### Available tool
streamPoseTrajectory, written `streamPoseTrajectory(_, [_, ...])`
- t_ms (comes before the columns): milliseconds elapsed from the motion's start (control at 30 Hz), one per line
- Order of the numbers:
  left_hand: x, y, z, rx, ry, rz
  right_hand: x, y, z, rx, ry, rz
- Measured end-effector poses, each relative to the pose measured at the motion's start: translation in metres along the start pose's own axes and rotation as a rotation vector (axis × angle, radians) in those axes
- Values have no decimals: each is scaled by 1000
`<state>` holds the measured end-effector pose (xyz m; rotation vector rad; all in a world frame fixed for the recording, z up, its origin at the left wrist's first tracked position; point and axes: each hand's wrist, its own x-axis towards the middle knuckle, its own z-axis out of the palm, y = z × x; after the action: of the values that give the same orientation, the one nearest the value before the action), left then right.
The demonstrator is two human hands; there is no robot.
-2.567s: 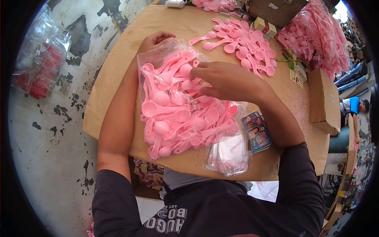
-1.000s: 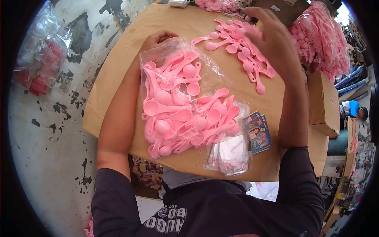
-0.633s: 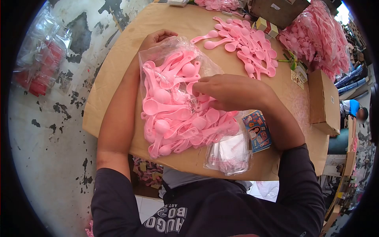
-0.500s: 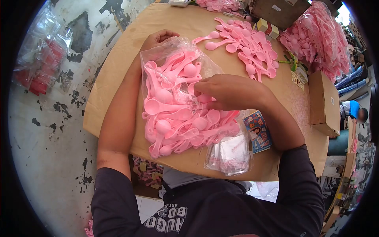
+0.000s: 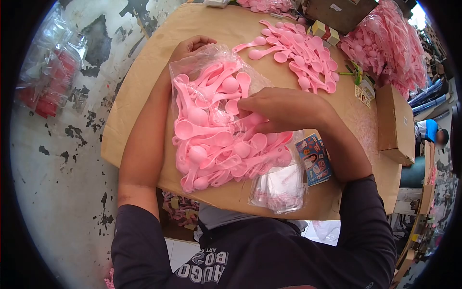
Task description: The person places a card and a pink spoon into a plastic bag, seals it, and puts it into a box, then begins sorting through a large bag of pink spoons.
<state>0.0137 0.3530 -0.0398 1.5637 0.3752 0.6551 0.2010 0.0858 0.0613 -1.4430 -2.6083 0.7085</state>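
A clear plastic bag (image 5: 180,72) full of pink measuring spoons (image 5: 204,130) lies on the brown-covered table in front of me. My left hand (image 5: 192,47) is at the bag's far edge, its fingers curled and partly behind the film. Over the bag's right side, my right hand (image 5: 274,110) reaches in with bent fingers closed around a pink spoon (image 5: 250,120); its fingertips are partly hidden. Beside the bag's near right corner lie a stack of clear plastic packets (image 5: 279,188) and a blue printed card (image 5: 314,161).
Loose pink spoons (image 5: 308,53) are heaped at the far side of the table. Behind them stands a large plastic sack of spoons (image 5: 385,48). A cardboard box (image 5: 394,125) is at the right edge, and another person (image 5: 428,132) is farther right.
My right hand has shifted slightly within the bag's opening. A spoon near its fingertips now shows its bowl more fully. My left hand stays almost in place.
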Motion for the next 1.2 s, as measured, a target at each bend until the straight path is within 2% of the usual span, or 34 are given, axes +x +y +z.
streamPoseTrajectory(167, [3, -3, -2, 52, 8, 6, 0, -8, -5, -58, -87, 105])
streamPoseTrajectory(500, [1, 0, -1, 90, 29, -1, 4, -9, -4, 69, -150, 56])
streamPoseTrajectory(600, [1, 1, 3, 87, 39, 6, 7, -6, -13, 123, -219, 132])
streamPoseTrajectory(700, [0, 3, 3, 121, 36, 11, -2, 3, -14, 62, -131, 90])
streamPoseTrajectory(767, [0, 3, 2, 115, 33, 5, -8, 8, -8, -85, 44, 25])
streamPoseTrajectory(800, [0, 2, 1, 107, 29, -2, -9, 10, -5, -84, 44, 26])
streamPoseTrajectory(867, [2, 1, 0, 100, 19, -8, -8, 12, 0, -303, 152, 111])
streamPoseTrajectory(900, [2, 0, -1, 92, 10, -13, -8, 10, -1, -303, 151, 110])
streamPoseTrajectory(967, [2, -1, -2, 95, 13, -8, -6, 2, -2, -325, 216, 279])
streamPoseTrajectory(1200, [3, -5, -2, 99, 15, 49, 6, 16, 9, -272, 187, 220])
